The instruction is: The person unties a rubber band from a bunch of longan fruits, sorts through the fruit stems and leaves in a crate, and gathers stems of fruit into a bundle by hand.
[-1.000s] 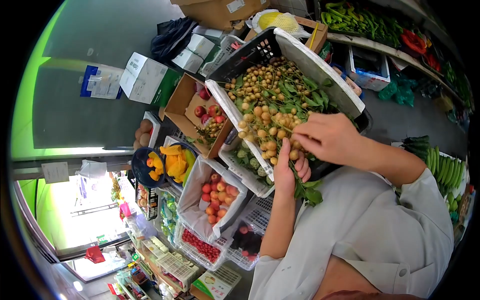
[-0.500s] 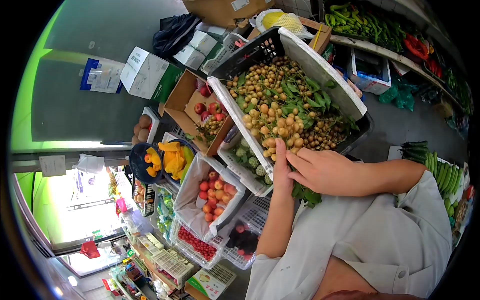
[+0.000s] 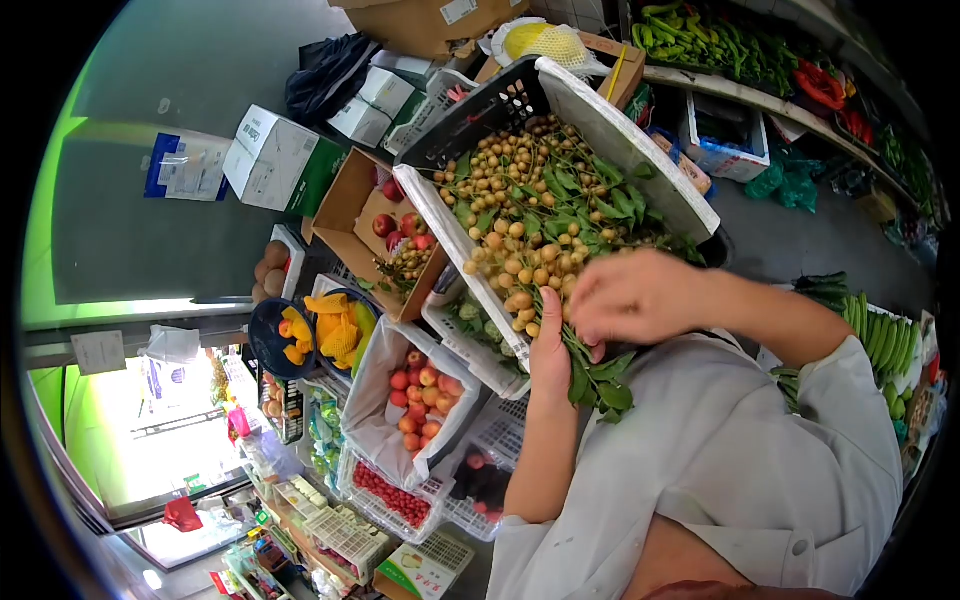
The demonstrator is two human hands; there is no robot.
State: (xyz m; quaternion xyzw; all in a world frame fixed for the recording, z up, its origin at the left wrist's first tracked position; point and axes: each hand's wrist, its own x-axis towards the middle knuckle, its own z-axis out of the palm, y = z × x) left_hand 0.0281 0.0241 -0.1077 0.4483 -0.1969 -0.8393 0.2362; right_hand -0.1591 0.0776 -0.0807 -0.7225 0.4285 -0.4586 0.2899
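Note:
A white foam-lined crate (image 3: 455, 235) holds small round tan fruit that look like longans, with stems and green leaves. At its near edge my left hand (image 3: 550, 355) is closed around the stems of a bunch of longans (image 3: 525, 290). The bunch's fruit hangs over the crate, while its leaves (image 3: 605, 385) stick out between my hands toward the shirt. My right hand (image 3: 635, 297) is beside the bunch with its fingers curled. Motion blurs those fingers, so whether they grip anything cannot be made out.
Left of the crate stands a cardboard box (image 3: 340, 215) with apples and more tan fruit. Nearer are a lined crate of peach-like fruit (image 3: 365, 425) and a basket of small red fruit (image 3: 390, 495). Green peppers (image 3: 690, 40) lie on the shelf at the upper right.
My right hand has lifted and shifted slightly away from my left thumb, its fingers now blurred. The leafy stems show more between my hands. The view has shifted a little.

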